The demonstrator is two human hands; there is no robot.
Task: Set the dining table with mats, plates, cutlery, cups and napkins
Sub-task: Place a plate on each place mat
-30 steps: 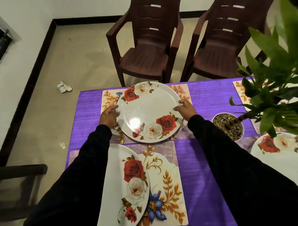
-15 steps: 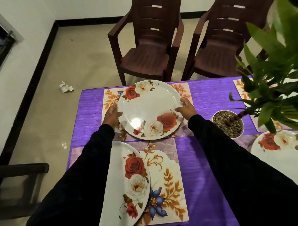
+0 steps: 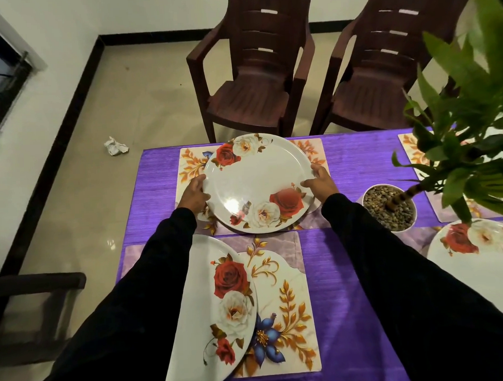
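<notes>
A white plate with red and white roses lies over the far floral mat on the purple table. My left hand grips its left rim and my right hand grips its right rim. Closer to me a second rose plate rests on the near floral mat, partly hidden by my left sleeve. A third plate sits at the right edge. Another mat shows behind the plant leaves.
A white pot of pebbles holds a leafy green plant at the right of the table. Two brown plastic chairs stand beyond the far edge. Crumpled paper lies on the floor. A dark chair arm is at left.
Both hands have slid the rose plate a little farther away over the far mat. The view has shifted slightly with it.
</notes>
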